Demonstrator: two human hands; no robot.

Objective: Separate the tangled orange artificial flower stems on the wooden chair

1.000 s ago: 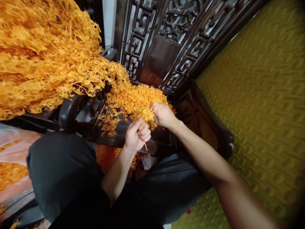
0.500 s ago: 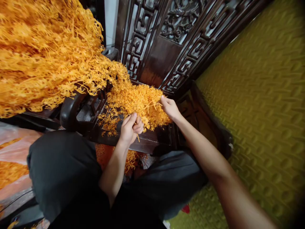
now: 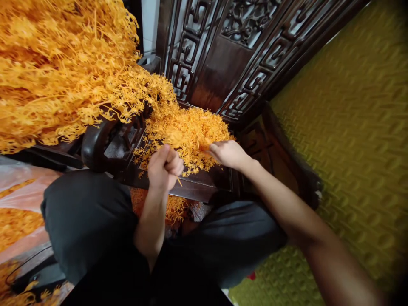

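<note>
Orange pile on dark wooden seat

Item: dark trousers, nearest us. Item: left hand, fisted around an orange stem whose end pokes out below; we find it farther left than half a second ago. Item: right hand, apparently pinching a blurred orange sprig over the pile; its fingertips now sit nearer us than before, so we count both hands occupied. Leftward: large orange heap. Farthest: carved wooden back.

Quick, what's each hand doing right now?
Left hand: closed around a thin orange stem.
Right hand: closed, seemingly pinching a small orange piece, blurred.
</note>
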